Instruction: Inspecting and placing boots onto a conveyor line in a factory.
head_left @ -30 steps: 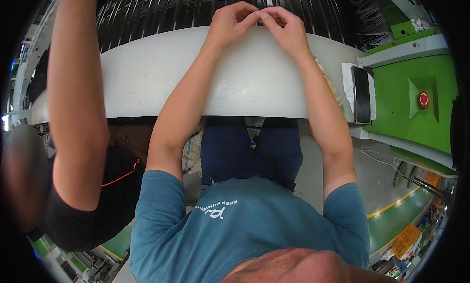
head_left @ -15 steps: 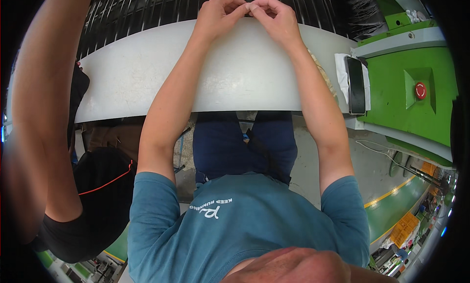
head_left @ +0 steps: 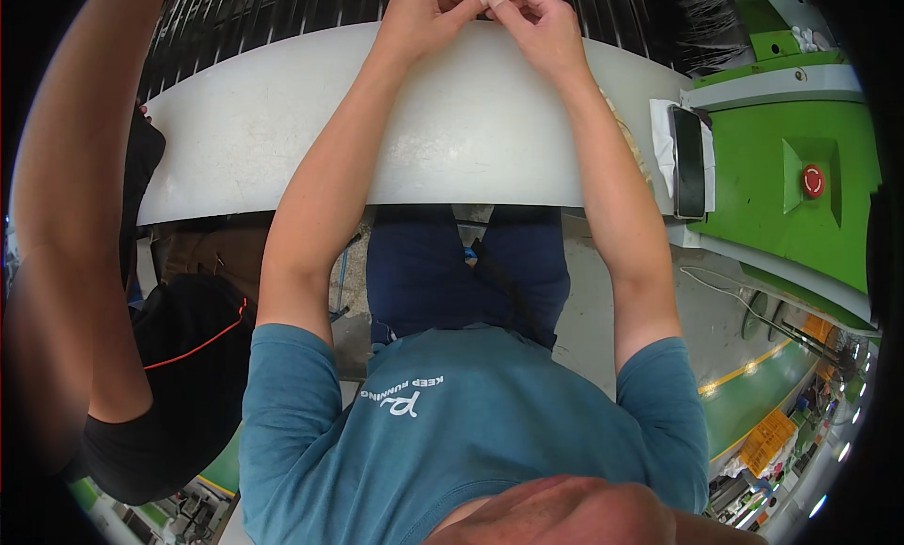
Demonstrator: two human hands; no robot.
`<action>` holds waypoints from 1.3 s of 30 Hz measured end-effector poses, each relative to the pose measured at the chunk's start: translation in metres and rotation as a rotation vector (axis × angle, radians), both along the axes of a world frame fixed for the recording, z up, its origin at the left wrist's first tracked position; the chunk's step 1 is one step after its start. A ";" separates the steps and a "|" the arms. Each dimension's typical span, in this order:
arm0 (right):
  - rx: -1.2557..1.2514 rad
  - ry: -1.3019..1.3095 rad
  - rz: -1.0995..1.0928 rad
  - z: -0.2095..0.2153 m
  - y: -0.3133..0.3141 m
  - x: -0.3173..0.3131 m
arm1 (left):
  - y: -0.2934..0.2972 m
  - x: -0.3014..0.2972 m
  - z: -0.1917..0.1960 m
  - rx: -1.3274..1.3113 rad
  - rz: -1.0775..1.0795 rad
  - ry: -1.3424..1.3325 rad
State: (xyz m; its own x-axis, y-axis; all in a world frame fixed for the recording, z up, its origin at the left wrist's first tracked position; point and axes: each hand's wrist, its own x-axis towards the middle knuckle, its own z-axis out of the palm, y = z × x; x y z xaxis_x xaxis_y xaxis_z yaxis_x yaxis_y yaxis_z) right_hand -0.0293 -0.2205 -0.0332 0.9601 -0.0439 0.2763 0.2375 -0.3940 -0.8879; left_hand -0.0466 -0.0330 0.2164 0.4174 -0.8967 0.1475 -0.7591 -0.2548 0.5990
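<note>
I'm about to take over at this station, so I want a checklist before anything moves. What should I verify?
1. Both hands visible: ok; the left hand and right hand are at the picture's top edge.
2. Item between the fingers identified: cannot tell; it is too small or hidden.
3. Beige item fully in sight: not ok; the right forearm partly covers it.
4. Black phone apart from the hands: ok; it lies at the right end of the white worktop.
5. Red button uncovered: ok.
6. Co-worker's hand located: cannot tell; only the arm shows.
</note>
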 end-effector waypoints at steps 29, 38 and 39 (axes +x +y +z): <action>0.144 -0.089 -0.056 -0.011 0.002 0.009 | -0.007 0.045 -0.222 -0.388 0.701 0.218; 0.145 -0.076 -0.036 -0.007 0.003 0.009 | -0.006 0.052 -0.231 -0.405 0.652 0.285; 0.146 -0.076 -0.035 -0.005 0.003 0.008 | -0.006 0.051 -0.230 -0.406 0.653 0.282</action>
State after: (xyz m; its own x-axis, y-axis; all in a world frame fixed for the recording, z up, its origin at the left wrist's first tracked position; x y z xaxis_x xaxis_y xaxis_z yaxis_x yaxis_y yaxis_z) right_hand -0.0214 -0.2171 -0.0381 0.9337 -0.1220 0.3367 0.2949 -0.2718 -0.9161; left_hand 0.0045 -0.0386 -0.0139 0.9071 -0.3588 0.2200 -0.3398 -0.3156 0.8860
